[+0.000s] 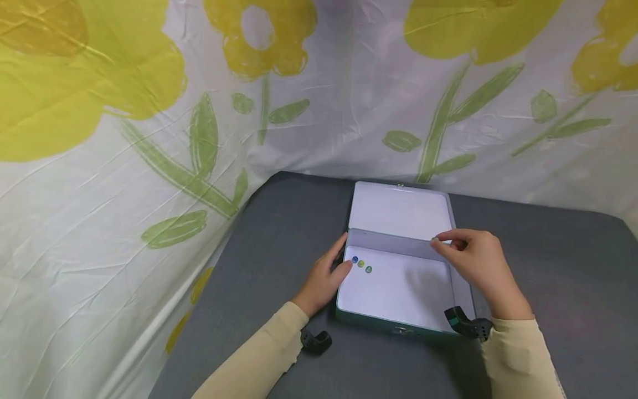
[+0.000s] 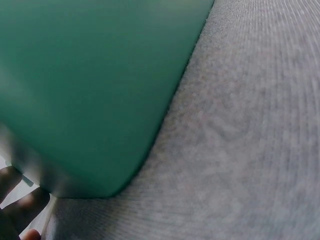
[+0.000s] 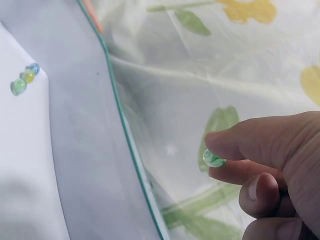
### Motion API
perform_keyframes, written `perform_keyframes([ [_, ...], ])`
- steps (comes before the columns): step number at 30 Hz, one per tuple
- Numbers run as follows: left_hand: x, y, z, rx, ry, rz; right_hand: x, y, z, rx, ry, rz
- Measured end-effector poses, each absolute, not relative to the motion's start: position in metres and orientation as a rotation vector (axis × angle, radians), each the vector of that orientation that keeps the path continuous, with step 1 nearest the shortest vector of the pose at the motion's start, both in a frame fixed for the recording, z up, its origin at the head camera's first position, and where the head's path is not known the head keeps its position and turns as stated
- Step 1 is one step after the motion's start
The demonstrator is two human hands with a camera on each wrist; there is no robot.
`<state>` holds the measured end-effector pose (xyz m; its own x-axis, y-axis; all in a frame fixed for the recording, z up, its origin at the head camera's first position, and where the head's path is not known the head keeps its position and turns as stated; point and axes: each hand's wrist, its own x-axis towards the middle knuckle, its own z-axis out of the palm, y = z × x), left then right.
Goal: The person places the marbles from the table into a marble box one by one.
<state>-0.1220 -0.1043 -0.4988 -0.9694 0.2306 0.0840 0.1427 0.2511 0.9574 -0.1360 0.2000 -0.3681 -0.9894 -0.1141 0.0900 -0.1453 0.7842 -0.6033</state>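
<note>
My right hand (image 1: 476, 257) pinches a clear glass marble with a green swirl (image 3: 214, 158) between thumb and fingertip, raised over the back right part of the box. The box (image 1: 399, 288) is green outside and white inside, with its lid (image 1: 401, 210) laid back. At its left wall my left hand (image 1: 323, 281) holds on, thumb over the rim and fingers along the outside. Inside, close to the left wall, a blue marble (image 1: 355, 259), a yellow marble (image 1: 361, 264) and a green marble (image 1: 369, 270) sit in a slanting row. The box's green side (image 2: 100, 90) fills much of the left wrist view.
The box stands on a dark grey table (image 1: 284, 221). Behind and to the left hangs a white cloth (image 1: 339, 133) printed with yellow flowers. A metal clasp (image 1: 401, 331) is on the box's front. Black wrist bands (image 1: 316, 342) are on both arms.
</note>
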Motion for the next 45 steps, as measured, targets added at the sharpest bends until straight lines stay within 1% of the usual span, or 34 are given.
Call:
perform_keyframes([
  [7, -0.122, -0.101, -0.501, 0.383, 2.431, 1.827, -0.149, 0.180, -0.366, 0.287, -2.956, 1.011],
  [15, -0.123, -0.098, -0.503, 0.383, 2.439, 1.821, -0.162, 0.158, -0.373, 0.373, -2.939, 1.032],
  [24, -0.122, -0.098, -0.502, 0.371, 2.456, 1.804, -0.168, 0.137, -0.394, 0.448, -2.982, 1.089],
  [35, -0.122, -0.102, -0.499, 0.366, 2.447, 1.817, -0.175, 0.130, -0.420, 0.551, -3.082, 1.112],
  [45, -0.124, -0.105, -0.499, 0.355, 2.460, 1.810, -0.180, 0.124, -0.437, 0.721, -3.200, 0.924],
])
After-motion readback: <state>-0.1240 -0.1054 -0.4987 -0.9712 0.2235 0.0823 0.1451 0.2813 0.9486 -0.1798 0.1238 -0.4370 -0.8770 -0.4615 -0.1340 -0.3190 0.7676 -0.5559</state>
